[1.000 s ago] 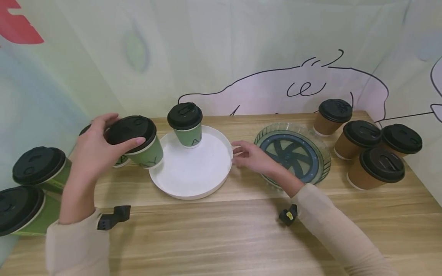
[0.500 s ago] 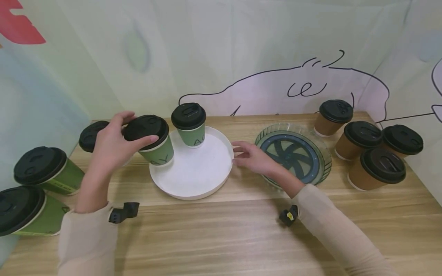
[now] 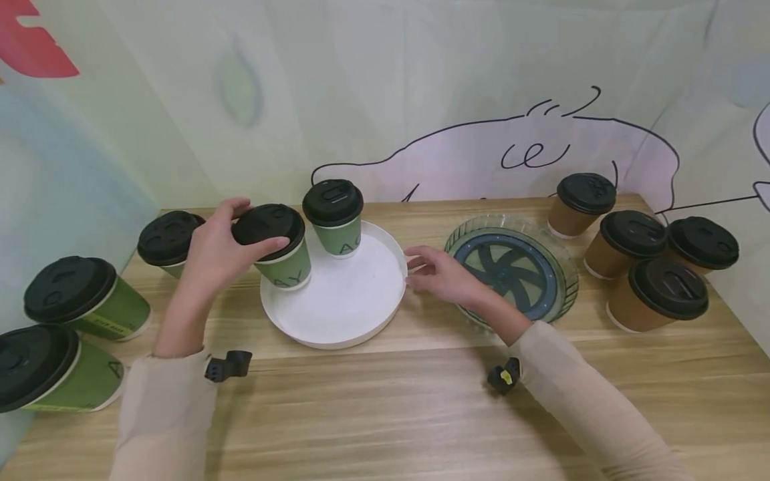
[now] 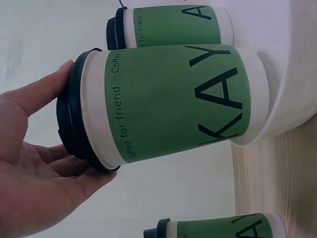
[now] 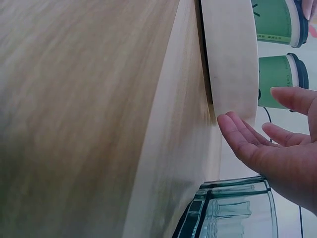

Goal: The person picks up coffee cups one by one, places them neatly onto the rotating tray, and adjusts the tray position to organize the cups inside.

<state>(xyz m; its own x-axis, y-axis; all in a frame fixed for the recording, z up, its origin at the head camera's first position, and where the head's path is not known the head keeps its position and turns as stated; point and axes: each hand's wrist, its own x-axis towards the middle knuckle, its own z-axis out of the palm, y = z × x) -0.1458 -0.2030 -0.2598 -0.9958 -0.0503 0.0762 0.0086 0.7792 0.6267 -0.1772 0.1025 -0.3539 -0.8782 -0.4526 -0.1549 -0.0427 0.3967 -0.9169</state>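
My left hand (image 3: 219, 250) grips a green paper coffee cup (image 3: 285, 270) by its black lid, thumb on the near side and fingers round the far side. This cup is upright over the left part of a round white tray (image 3: 337, 321); whether its base touches the tray I cannot tell. Beside it, farther back on the tray, stands a second green cup (image 3: 339, 237). The right hand (image 3: 442, 274) touches the tray's right rim with its fingertips, fingers loosely extended, as the right wrist view also shows at the tray's side wall (image 5: 233, 64).
Several more lidded green cups (image 3: 108, 314) stand at the table's left. Right of the tray is a clear ribbed glass dish (image 3: 565, 287) with a dark blue pattern, partly under my right forearm. Several brown cups (image 3: 652, 300) stand at the right end. A printed curtain (image 3: 361, 100) hangs behind.
My left hand has carried the green cup rightward, from the tray's left edge to over the tray. The other cup on the tray has shifted slightly right. The right hand stays at the rim.
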